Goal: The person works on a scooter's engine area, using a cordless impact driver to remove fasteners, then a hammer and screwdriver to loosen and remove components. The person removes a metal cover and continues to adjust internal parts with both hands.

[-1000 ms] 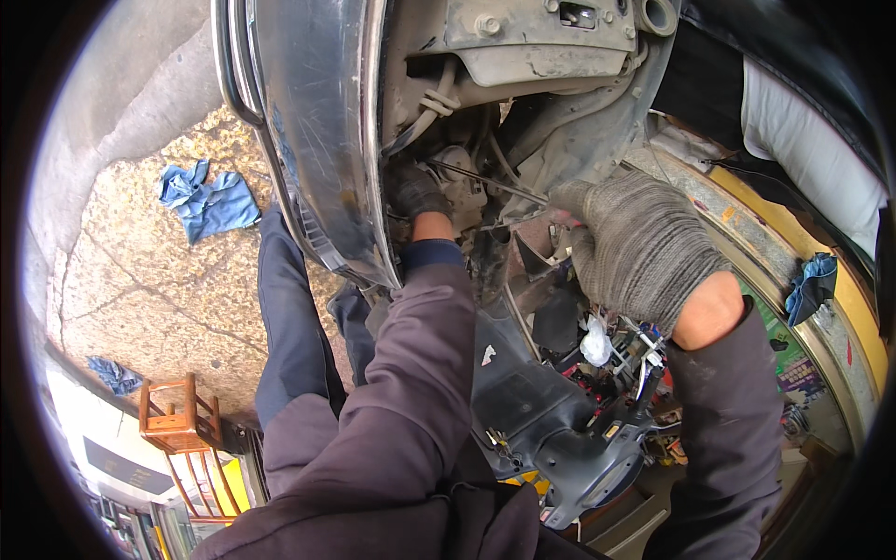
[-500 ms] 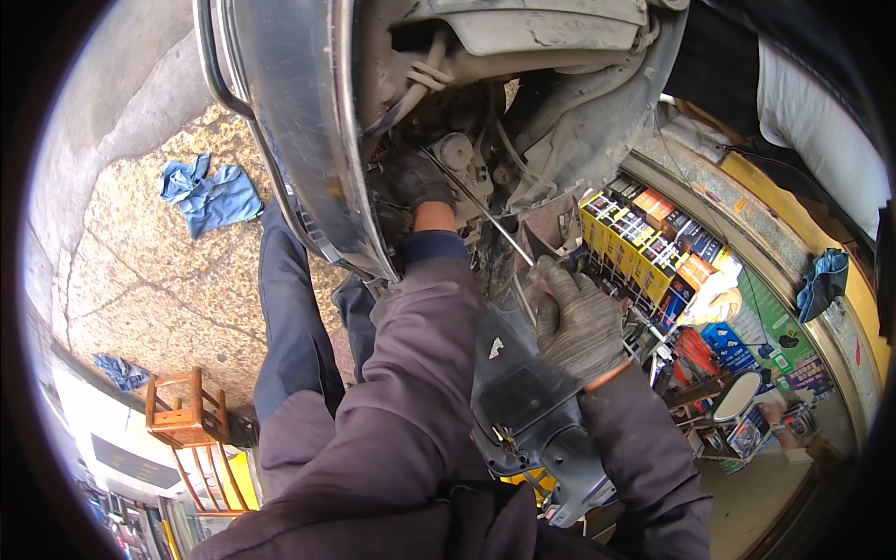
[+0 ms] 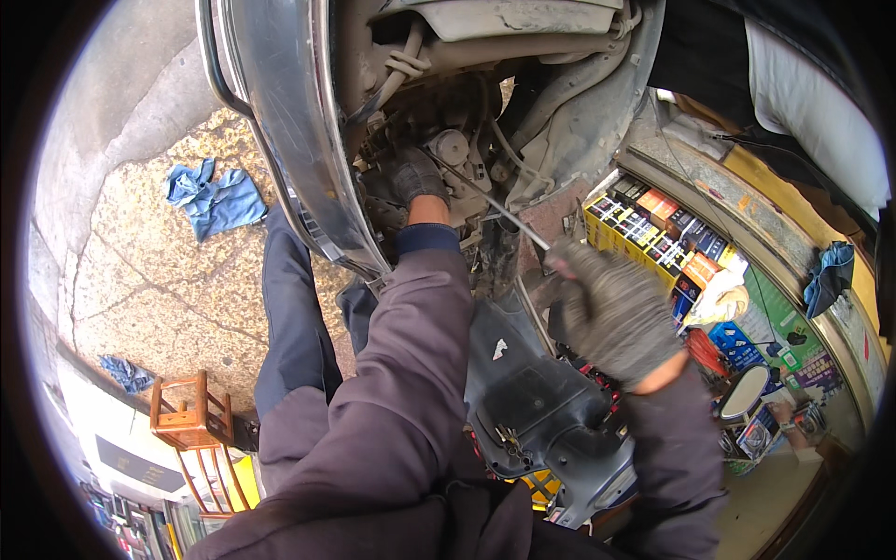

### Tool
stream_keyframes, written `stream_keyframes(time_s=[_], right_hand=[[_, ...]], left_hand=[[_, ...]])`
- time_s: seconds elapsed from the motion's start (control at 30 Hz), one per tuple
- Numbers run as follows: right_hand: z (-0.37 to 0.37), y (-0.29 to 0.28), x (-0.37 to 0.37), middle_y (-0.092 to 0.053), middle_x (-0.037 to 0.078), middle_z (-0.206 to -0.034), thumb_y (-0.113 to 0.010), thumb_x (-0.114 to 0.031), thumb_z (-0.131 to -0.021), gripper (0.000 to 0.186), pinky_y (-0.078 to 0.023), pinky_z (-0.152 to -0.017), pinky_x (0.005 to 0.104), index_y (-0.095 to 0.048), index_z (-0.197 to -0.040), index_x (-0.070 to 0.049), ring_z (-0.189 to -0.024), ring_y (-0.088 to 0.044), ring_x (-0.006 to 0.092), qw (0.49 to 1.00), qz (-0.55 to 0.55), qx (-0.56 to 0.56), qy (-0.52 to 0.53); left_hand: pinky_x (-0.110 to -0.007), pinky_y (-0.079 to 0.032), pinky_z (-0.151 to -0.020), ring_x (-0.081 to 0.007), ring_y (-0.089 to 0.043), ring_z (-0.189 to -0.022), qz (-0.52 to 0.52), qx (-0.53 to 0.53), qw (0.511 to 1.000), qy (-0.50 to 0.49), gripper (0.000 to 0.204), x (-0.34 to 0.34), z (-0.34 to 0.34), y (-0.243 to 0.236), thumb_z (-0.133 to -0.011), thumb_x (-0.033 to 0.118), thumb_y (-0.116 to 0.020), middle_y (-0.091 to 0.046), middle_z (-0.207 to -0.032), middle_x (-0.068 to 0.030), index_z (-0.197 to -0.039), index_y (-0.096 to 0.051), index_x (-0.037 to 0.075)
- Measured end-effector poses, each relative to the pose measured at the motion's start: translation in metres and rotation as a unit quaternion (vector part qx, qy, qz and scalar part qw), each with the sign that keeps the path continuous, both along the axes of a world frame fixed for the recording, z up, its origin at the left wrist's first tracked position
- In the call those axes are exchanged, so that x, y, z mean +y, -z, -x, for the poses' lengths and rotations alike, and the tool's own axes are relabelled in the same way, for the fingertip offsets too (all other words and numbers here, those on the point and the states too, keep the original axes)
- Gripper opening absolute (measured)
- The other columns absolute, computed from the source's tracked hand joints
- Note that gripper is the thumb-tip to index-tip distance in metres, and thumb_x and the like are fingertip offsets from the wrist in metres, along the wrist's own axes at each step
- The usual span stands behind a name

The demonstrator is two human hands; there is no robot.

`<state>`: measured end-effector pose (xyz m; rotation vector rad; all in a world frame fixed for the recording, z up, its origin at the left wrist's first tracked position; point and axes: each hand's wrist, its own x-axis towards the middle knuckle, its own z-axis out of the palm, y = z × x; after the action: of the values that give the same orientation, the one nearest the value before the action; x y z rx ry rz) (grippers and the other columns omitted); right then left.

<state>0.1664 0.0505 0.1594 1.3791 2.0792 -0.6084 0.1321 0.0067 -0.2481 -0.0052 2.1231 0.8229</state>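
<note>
My left hand (image 3: 418,179), in a dark grey glove, reaches into the dusty underside of a dark scooter body (image 3: 289,112), beside a round metal fitting (image 3: 450,147); its fingers are hidden in shadow. A long thin metal-shafted tool (image 3: 504,212) runs diagonally from that recess to my right hand (image 3: 611,313), gloved in grey and blurred, which grips its reddish handle end. Dusty hoses (image 3: 401,65) loop above. A black plastic panel (image 3: 523,401) lies below, between my forearms.
Blue cloths (image 3: 210,201) lie on the speckled ground at left, near a wooden stool (image 3: 187,420). At right stand stacked yellow and dark boxes (image 3: 635,238), a round-cornered mirror (image 3: 742,390), a dark blue cloth (image 3: 826,275) on a ledge, and black and white covers (image 3: 803,103).
My right hand moved down and left along with the tool, then shifted slightly back up and right, uncovering the boxes behind it. My left hand stays in the recess.
</note>
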Motion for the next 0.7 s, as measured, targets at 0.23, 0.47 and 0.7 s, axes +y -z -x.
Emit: stream_keyframes(time_s=[0.23,0.47,0.7], right_hand=[[0.04,-0.022,0.088,-0.071,0.015,-0.086,-0.061,-0.004,-0.078,0.028,-0.055,-0.071,0.0409,-0.067,-0.105,-0.005,-0.078,-0.068,0.0343,0.98,-0.015,-0.056,-0.19],[0.073,0.001,0.144,-0.07,0.016,-0.082,-0.061,-0.002,-0.077,0.02,-0.055,-0.069,0.0372,-0.069,-0.095,-0.002,-0.076,-0.069,0.0306,0.972,0.082,0.0,-0.221],[0.073,0.019,0.187,-0.07,0.013,-0.083,-0.075,-0.008,-0.081,0.013,-0.055,-0.066,0.0316,-0.07,-0.091,-0.001,-0.076,-0.069,0.0202,0.975,0.103,-0.009,-0.198]], left_hand=[[-0.04,-0.049,-0.085,-0.0403,-0.059,-0.106,0.132,0.1,0.939,0.301,0.047,-0.002,0.006,0.001,-0.098,0.036,-0.05,-0.061,-0.119,-0.0264,-0.118,-0.059,-0.006],[-0.037,-0.05,-0.082,-0.0374,-0.061,-0.101,-0.006,0.02,0.999,-0.047,0.034,0.002,0.004,-0.024,-0.1,0.022,-0.046,-0.065,-0.11,-0.0247,-0.112,-0.061,-0.006],[-0.035,-0.049,-0.085,-0.0357,-0.061,-0.101,-0.027,0.042,0.998,-0.036,0.036,-0.01,-0.006,0.006,-0.098,0.026,-0.05,-0.065,-0.111,-0.0234,-0.11,-0.063,-0.005]])
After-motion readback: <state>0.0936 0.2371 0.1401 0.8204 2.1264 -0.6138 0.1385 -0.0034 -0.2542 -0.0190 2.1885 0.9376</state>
